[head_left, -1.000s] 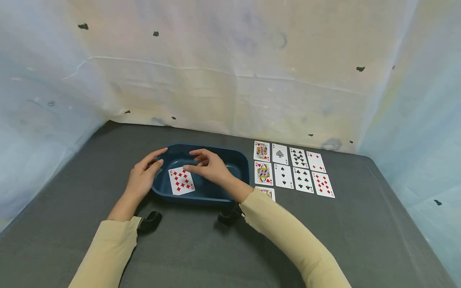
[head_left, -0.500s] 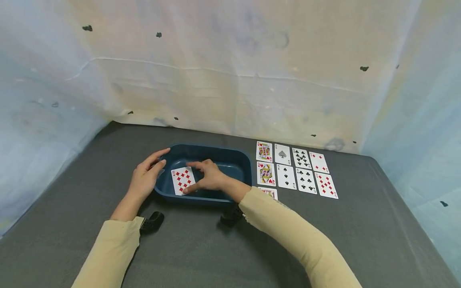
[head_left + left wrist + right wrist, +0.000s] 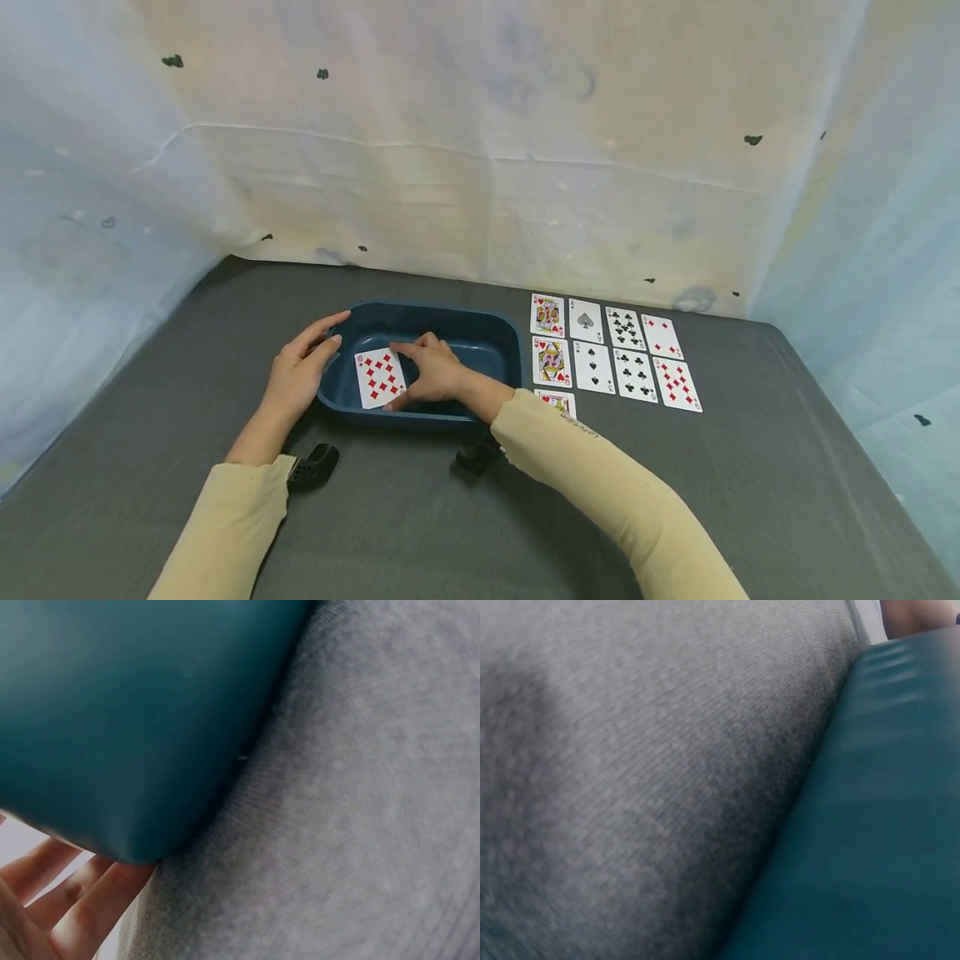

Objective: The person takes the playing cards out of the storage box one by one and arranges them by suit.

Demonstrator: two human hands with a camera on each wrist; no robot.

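Note:
A dark teal tub [image 3: 491,333] sits on the grey cloth table [image 3: 420,517]. Inside it lies a ten of diamonds card [image 3: 379,377], face up, leaning toward the tub's left wall. My right hand [image 3: 429,373] reaches into the tub and pinches the card's right edge, forefinger on top and thumb at its lower corner. My left hand [image 3: 300,371] rests with straight fingers against the tub's left wall. In the left wrist view, the fingers [image 3: 67,900] lie beside the tub's outer corner [image 3: 135,750]. The right wrist view shows only the tub wall [image 3: 870,825] and cloth.
Two rows of face-up playing cards [image 3: 613,350] lie right of the tub, with one more card [image 3: 557,402] partly under my right sleeve. Pale sheeting walls [image 3: 480,150] close in the back and both sides. Grey cloth stretches toward the front edge.
My right hand has dropped from above the tub down onto the ten of diamonds and closed its thumb and forefinger on the card's right edge. The left hand has stayed at the tub's wall.

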